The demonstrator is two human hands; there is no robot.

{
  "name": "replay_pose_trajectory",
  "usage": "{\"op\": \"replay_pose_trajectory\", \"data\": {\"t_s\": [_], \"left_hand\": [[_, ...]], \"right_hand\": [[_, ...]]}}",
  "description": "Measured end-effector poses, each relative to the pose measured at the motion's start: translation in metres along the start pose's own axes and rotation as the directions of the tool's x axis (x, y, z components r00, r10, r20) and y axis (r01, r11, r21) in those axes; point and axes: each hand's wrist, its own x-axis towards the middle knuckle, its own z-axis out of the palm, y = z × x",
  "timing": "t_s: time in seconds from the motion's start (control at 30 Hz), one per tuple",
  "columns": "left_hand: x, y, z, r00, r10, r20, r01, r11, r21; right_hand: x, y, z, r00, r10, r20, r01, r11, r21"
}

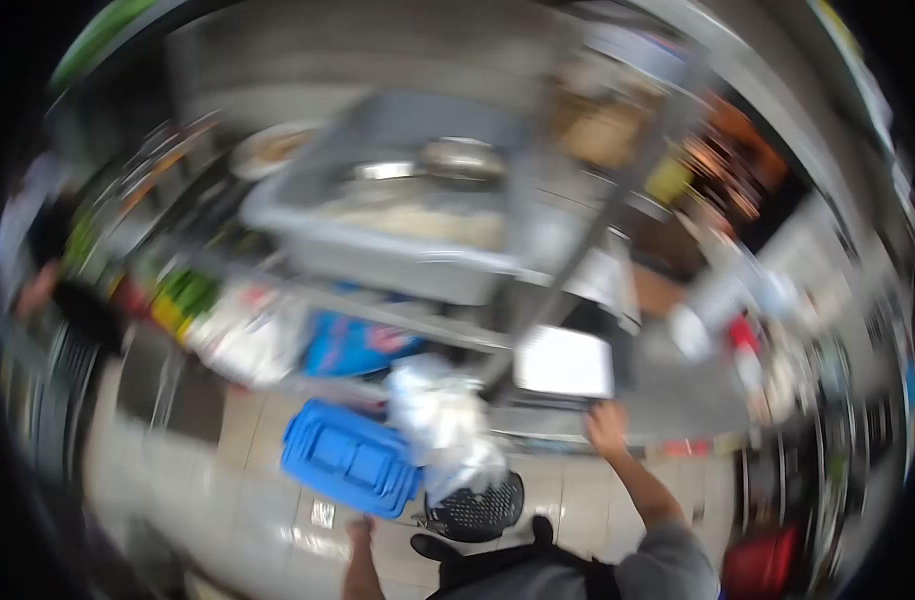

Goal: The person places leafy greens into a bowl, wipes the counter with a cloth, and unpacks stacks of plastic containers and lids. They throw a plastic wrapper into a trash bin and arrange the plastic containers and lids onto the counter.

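Note:
Blur softens the whole head view. My right hand point(606, 428) is at the front edge of the metal counter, beside the lower right corner of a white rectangular sheet or board point(563, 362); whether it touches it is unclear, and its fingers are smeared. Low in the view, my left hand point(360, 530) hangs over the floor, just below a blue plastic lid point(349, 458). Its fingers are too blurred to read. Right of the lid, a whitish plastic bag point(442, 420) sits over a black perforated stool or basket point(477, 508).
A large grey tub point(397, 255) with pale contents and a metal bowl point(461, 158) stands on the counter. Blue and white bags lie on the shelf below. A metal post point(587, 245) crosses the counter. Another person point(47, 230) is at the far left.

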Motion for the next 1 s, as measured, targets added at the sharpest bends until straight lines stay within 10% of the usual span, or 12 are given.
{"op": "replay_pose_trajectory", "data": {"t_s": [0.07, 0.2, 0.4, 0.47, 0.53, 0.57, 0.63, 0.73, 0.8, 0.87, 0.93, 1.0], "left_hand": [[-0.046, 0.04, 0.04, 0.916, -0.234, 0.327, 0.347, 0.869, -0.353], [-0.048, 0.154, 0.072, 0.813, -0.064, 0.578, 0.184, 0.971, -0.152], [-0.081, 0.264, 0.14, 0.806, -0.022, 0.591, 0.021, 1.0, 0.008], [-0.12, 0.293, 0.18, 0.774, -0.043, 0.632, -0.004, 0.997, 0.072], [-0.167, 0.334, 0.235, 0.674, -0.072, 0.735, -0.08, 0.982, 0.169], [-0.188, 0.359, 0.259, 0.6, -0.083, 0.796, -0.166, 0.96, 0.225], [-0.235, 0.419, 0.304, 0.384, -0.123, 0.915, -0.404, 0.869, 0.286], [-0.295, 0.569, 0.326, -0.098, -0.094, 0.991, -0.763, 0.646, -0.014], [-0.287, 0.669, 0.342, -0.411, 0.582, 0.701, -0.618, 0.388, -0.684], [-0.313, 0.803, 0.307, 0.192, 0.781, 0.594, -0.803, 0.474, -0.362], [-0.295, 0.895, 0.304, 0.176, 0.983, 0.054, -0.964, 0.184, -0.192], [-0.239, 0.94, 0.335, 0.217, 0.96, -0.179, -0.953, 0.248, 0.174]], "right_hand": [[0.009, -0.012, -0.017, 0.969, 0.223, 0.108, -0.235, 0.966, 0.109], [-0.008, -0.007, 0.001, 0.944, 0.285, 0.164, -0.263, 0.954, -0.143], [-0.006, 0.012, -0.046, 0.931, 0.289, 0.224, -0.365, 0.772, 0.521], [-0.02, 0.038, -0.058, 0.957, 0.179, 0.227, -0.289, 0.581, 0.761], [-0.055, 0.078, -0.06, 0.951, 0.096, 0.294, -0.299, 0.04, 0.953], [-0.072, 0.1, -0.059, 0.931, 0.071, 0.358, -0.339, -0.193, 0.921], [-0.133, 0.173, -0.066, 0.921, 0.102, 0.375, -0.374, -0.034, 0.927], [-0.251, 0.289, -0.107, 0.724, 0.573, 0.385, -0.325, -0.209, 0.922], [-0.311, 0.353, -0.166, 0.385, 0.817, 0.429, -0.55, -0.17, 0.818], [-0.36, 0.399, -0.188, 0.284, 0.899, 0.332, -0.592, -0.108, 0.799], [-0.357, 0.423, -0.19, 0.339, 0.905, 0.255, -0.572, -0.017, 0.82], [-0.34, 0.451, -0.191, 0.424, 0.891, 0.165, -0.59, 0.134, 0.796]]}}
